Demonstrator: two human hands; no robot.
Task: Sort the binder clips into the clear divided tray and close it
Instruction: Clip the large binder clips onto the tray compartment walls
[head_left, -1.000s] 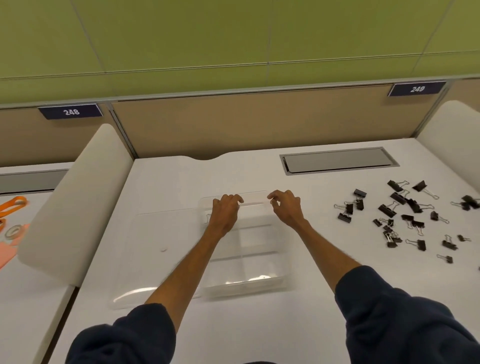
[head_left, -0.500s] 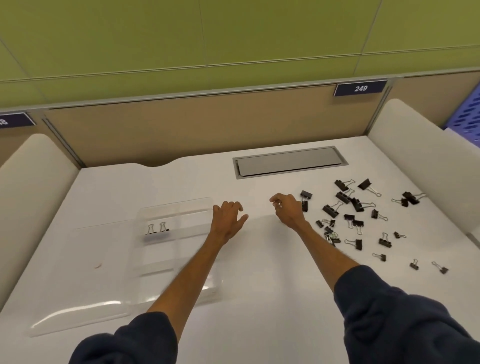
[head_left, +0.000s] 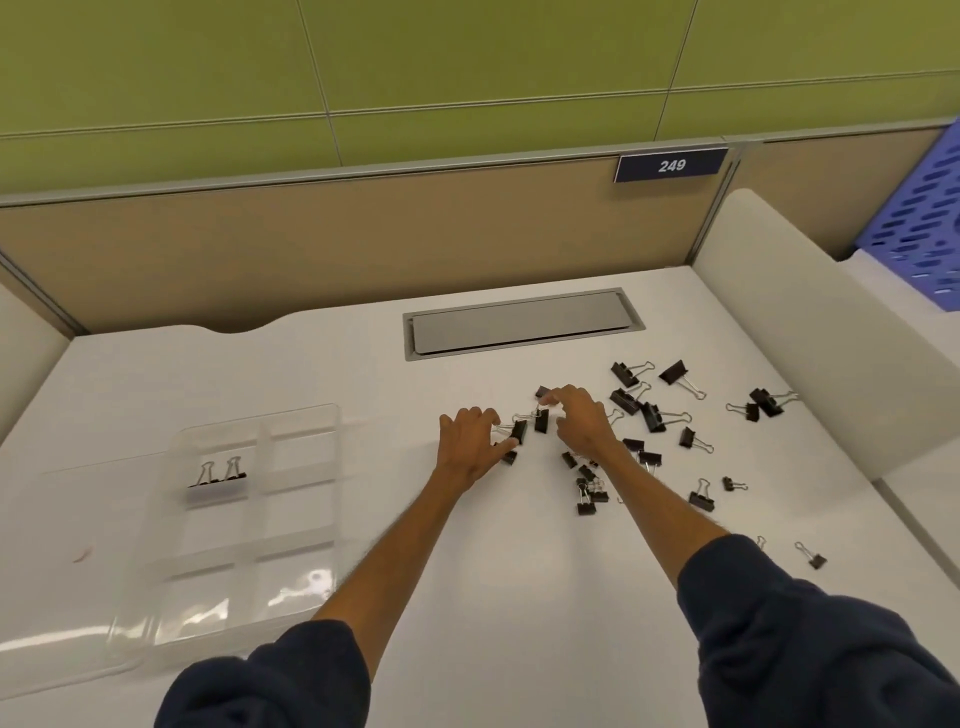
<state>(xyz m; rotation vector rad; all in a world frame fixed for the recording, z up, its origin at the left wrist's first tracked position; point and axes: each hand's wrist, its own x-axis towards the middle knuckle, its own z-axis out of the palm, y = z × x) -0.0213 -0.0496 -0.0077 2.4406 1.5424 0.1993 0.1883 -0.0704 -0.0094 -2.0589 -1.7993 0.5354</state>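
A clear divided tray (head_left: 301, 525) lies open at the left of the white desk (head_left: 467, 597), with two black binder clips (head_left: 218, 475) in its far-left compartment. Its clear lid (head_left: 57, 582) lies flat to the left. Several black binder clips (head_left: 652, 415) are scattered at the right. My left hand (head_left: 467, 449) pinches the wire handles of one binder clip (head_left: 518, 431) at the left edge of the scatter. Beside it, my right hand (head_left: 582, 423) curls its fingertips round another binder clip (head_left: 541, 420). A further clip (head_left: 543, 391) peeks out by its index finger.
A grey cable hatch (head_left: 519, 325) is set into the desk behind the hands. White side dividers (head_left: 810, 338) flank the desk. A blue perforated basket (head_left: 924, 218) stands beyond the right divider. Small clips (head_left: 815, 558) lie near my right sleeve.
Both hands left the tray and moved right to the scattered clips. The view swung right, so the tray now lies far left. Each hand has closed its fingers on a clip.
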